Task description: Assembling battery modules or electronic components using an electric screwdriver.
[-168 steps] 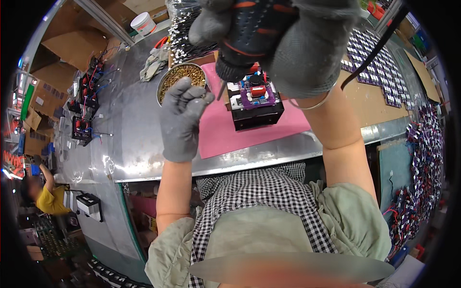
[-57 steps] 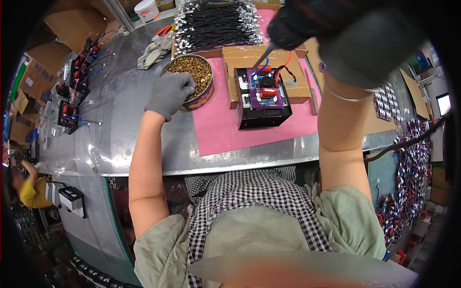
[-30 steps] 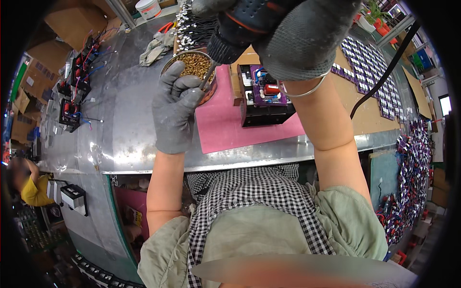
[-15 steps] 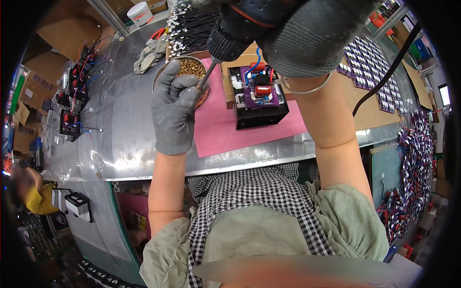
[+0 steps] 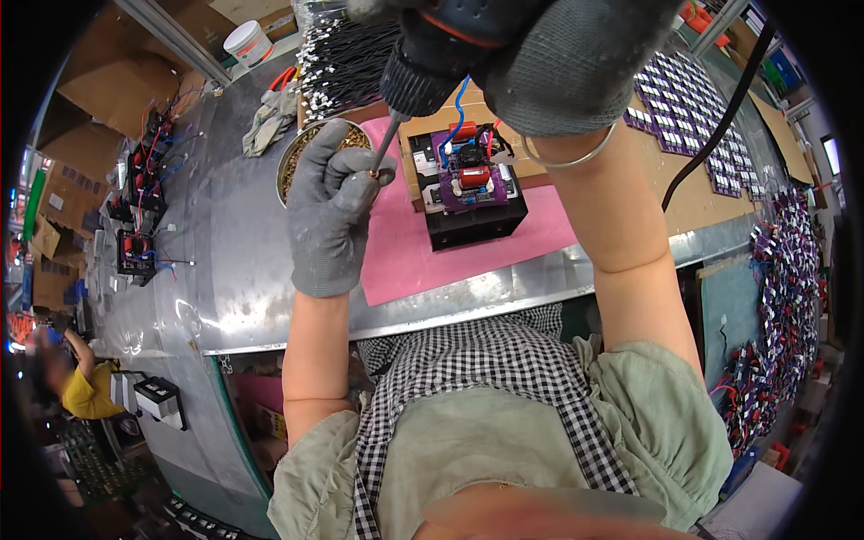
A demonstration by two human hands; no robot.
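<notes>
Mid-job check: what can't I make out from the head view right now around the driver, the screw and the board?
- Power screwdriver: its upper body is cut off by the top edge; the right hand covers the rest.
- Screw at the bit tip: too small to tell whether it is seated.
- Bowl of screws: partly hidden by the left hand.
- Purple circuit board: screw holes too small to see.

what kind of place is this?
Most likely an electronics assembly workshop: the right hand holds a powered screwdriver over a purple circuit board, with a bowl of screws and trays of similar boards nearby.
</notes>
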